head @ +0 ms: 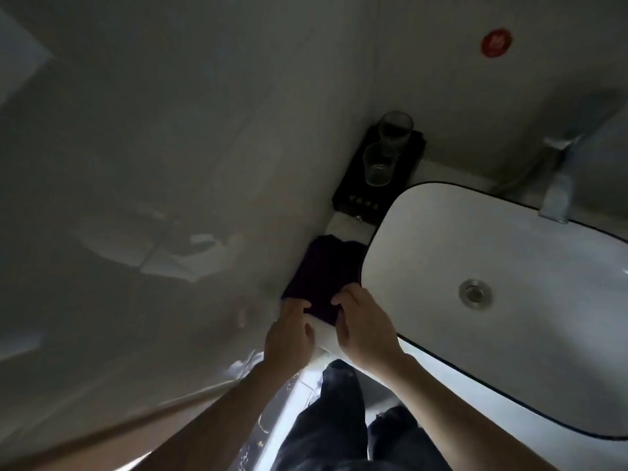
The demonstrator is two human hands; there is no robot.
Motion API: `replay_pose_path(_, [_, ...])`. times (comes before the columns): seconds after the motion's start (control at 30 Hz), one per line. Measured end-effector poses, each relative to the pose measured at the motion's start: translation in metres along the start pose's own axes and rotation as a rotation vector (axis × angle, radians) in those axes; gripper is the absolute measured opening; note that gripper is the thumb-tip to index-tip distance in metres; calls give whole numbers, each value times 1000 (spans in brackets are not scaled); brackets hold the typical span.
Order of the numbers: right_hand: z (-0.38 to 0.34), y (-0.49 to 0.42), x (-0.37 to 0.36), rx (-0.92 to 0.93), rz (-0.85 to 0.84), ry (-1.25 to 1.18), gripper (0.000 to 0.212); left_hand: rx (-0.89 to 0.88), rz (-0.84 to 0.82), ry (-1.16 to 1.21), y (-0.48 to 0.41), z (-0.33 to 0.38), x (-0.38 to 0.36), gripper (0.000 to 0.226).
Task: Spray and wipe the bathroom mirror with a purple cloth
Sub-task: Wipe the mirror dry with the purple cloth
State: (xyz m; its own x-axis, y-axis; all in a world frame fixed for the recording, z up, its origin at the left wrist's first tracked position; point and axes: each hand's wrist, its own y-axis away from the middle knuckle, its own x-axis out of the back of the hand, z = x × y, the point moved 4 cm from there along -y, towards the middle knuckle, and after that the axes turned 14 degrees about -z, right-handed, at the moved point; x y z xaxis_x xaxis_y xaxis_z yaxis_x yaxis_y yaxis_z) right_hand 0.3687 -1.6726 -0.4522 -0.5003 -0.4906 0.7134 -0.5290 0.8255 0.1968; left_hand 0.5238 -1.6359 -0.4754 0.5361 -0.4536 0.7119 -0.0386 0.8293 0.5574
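— Where is the cloth?
— We look down at a bathroom counter. The purple cloth [323,273] lies flat on it, between the wall and the white sink [384,232], just beside its rim.
— And our hands?
— Our left hand [289,331] and right hand [363,331] each pinch the cloth's near edge, fingers on top.
— How far along are we?
— We cannot tell. No spray bottle shows, the cloth is off the mirror, and nothing shows any wiping done.

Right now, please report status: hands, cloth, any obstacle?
Left hand and right hand on near edge of dark purple cloth, grip unclear. Cloth lies on counter beside white ceramic basin. No spray bottle in view.
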Motion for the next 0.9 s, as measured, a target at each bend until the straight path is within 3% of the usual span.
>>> replay_pose_path(0.13, [0,-29,-36,-116,-184,44,30,95,-88,21,-30,-10,8,49])
replay_pose_path(0.3, [18,-42,-72,-292,-289,101,33,183,-203,57,-60,-12,-2,49])
replay_pose_path(0.57, [35,-37,-91,-371,-312,233,34,377,-117,143,-71,-29,-16,38])
replay_pose_path(0.77, [30,-42,-79,-345,-299,218,34,312,-27,241,-73,-38,-1,5])
replay_pose_path(0.9, [21,-34,-69,-308,-248,197,40,217,21,295,-55,-26,3,17])
